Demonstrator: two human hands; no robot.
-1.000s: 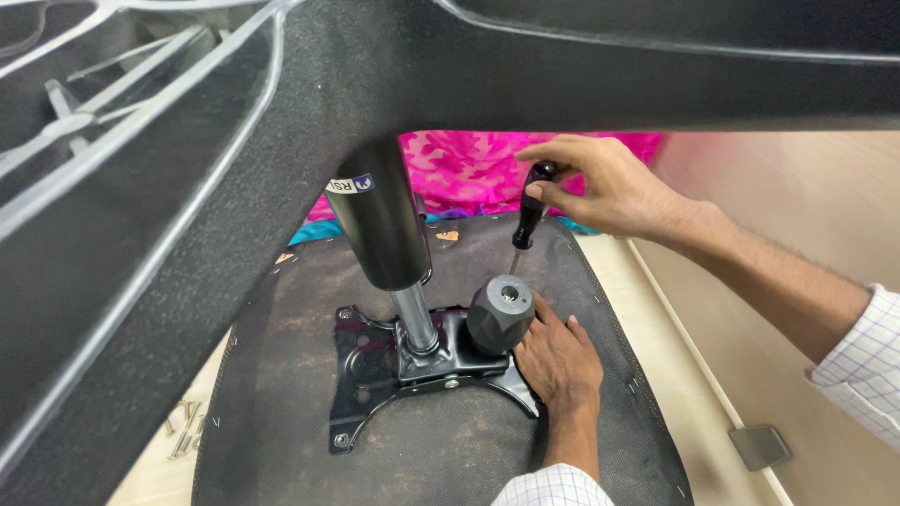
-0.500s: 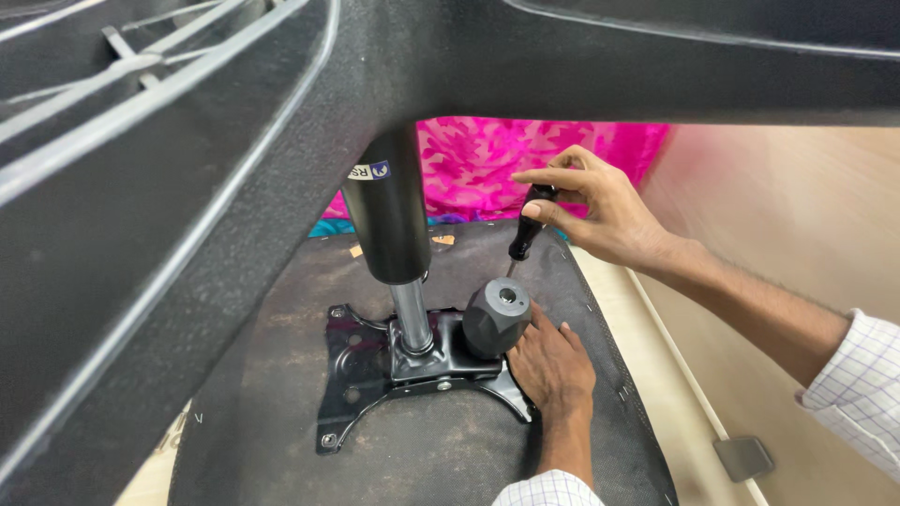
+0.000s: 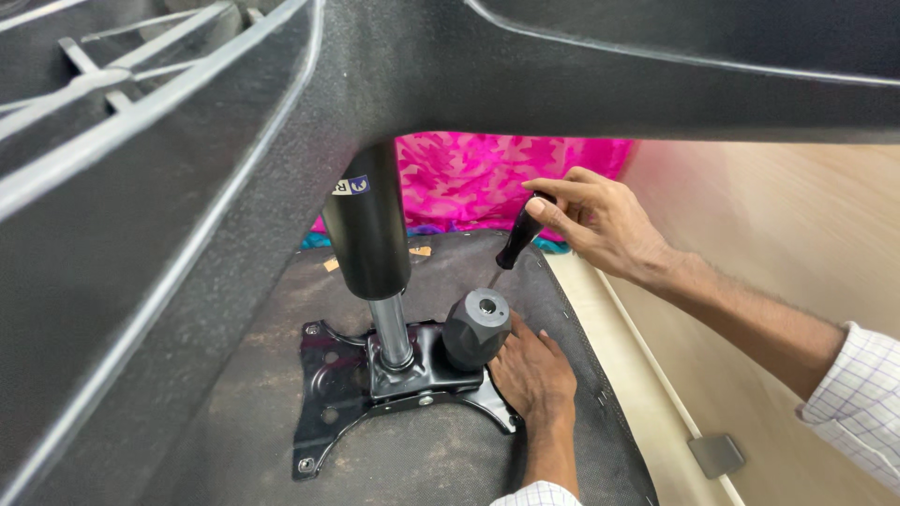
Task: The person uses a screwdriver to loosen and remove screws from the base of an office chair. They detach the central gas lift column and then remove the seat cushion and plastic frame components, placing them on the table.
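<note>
An office chair lies upside down, its dark seat underside [image 3: 253,394] facing up. A black metal mounting plate [image 3: 323,394] is fixed on it, with the gas cylinder [image 3: 370,234] rising from its middle. My left hand [image 3: 530,375] rests flat on the plate's right corner, touching a black faceted knob [image 3: 476,330]. My right hand [image 3: 600,225] pinches the black handle of a screwdriver [image 3: 520,234], held upright with its thin shaft pointing down behind the knob. The tip is hidden.
The chair's black star base [image 3: 187,141] fills the top and left of the view, close to the camera. A pink patterned cloth [image 3: 478,173] lies beyond the seat. A pale wooden wall [image 3: 797,244] stands at right, with a grey block [image 3: 715,454] on the floor.
The view has shifted, so everything sits slightly lower and to the left. My right hand has turned a little on the screwdriver handle. My left hand stays on the plate.
</note>
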